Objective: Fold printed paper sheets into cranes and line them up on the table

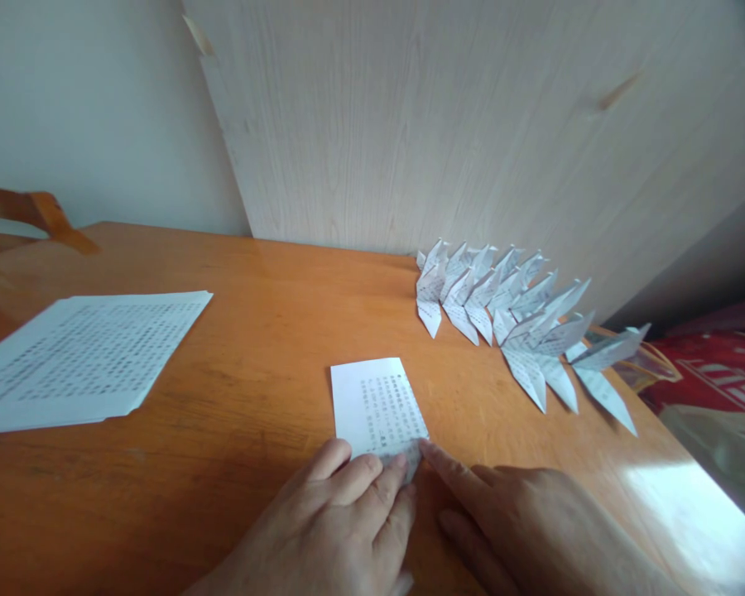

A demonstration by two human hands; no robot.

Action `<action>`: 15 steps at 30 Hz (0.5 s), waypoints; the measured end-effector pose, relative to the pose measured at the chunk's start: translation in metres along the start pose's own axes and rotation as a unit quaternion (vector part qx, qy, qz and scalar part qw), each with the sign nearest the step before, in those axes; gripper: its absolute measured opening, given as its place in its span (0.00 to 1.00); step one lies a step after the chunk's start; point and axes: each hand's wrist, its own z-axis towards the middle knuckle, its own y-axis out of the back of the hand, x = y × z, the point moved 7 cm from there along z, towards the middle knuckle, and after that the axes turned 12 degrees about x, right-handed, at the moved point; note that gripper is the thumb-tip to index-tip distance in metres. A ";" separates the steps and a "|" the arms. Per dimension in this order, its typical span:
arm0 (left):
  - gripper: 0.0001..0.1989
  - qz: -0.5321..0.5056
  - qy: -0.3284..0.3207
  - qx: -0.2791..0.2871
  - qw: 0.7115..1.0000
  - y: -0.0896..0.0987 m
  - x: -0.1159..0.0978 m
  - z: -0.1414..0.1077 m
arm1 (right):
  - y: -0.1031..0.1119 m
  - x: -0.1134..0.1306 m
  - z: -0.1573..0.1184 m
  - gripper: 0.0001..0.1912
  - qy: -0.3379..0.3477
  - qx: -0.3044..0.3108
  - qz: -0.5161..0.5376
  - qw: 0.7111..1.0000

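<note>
The small white rectangle of printed paper (363, 406) lies on the orange-brown wooden table (254, 348), its near end beneath the flattened left hand (335, 517); the right hand (521, 513), index finger extended, touches its right edge without grasping. Presumably light, pliant and readily creased, it suits handling by its edges.

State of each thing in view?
Small printed paper: flat on the table, near end partly covered by the left hand.
Left hand: resting on paper.
Right hand: index fingertip at paper's right edge.
Paper stack: flat, edges slightly uneven.
Folded paper pieces: creased, wings raised, clustered in rows.
Table: bright glare at right.
</note>
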 end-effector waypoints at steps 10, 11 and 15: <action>0.22 0.022 -0.020 -0.028 0.999 -0.004 -0.004 -0.008 | -0.004 -0.003 -0.001 0.24 0.015 -0.023 0.027 0.999; 0.22 0.031 -0.024 -0.031 0.999 -0.005 -0.005 -0.009 | -0.003 -0.004 -0.001 0.24 0.016 -0.026 0.031 0.999; 0.22 0.056 -0.028 -0.036 0.997 -0.010 -0.008 -0.011 | -0.004 -0.003 -0.001 0.25 0.030 -0.017 0.025 0.999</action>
